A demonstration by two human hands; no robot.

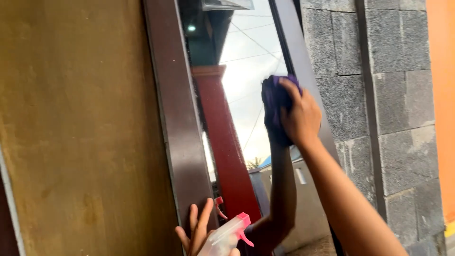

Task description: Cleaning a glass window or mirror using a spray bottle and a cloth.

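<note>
The right hand (pixel 299 116) is closed around a bunched purple cloth (pixel 274 102) and presses it flat against the glass pane (pixel 246 76), near the pane's right edge beside the dark frame (pixel 173 118); the glass mirrors the arm, a red pillar and sky; low in the view the left hand (pixel 201 234) grips a clear spray bottle (pixel 225 237) with a pink trigger, fingers spread upward just beside the frame; a brown door panel (pixel 80 128) lies left, a grey stone wall (pixel 384 104) right
</note>
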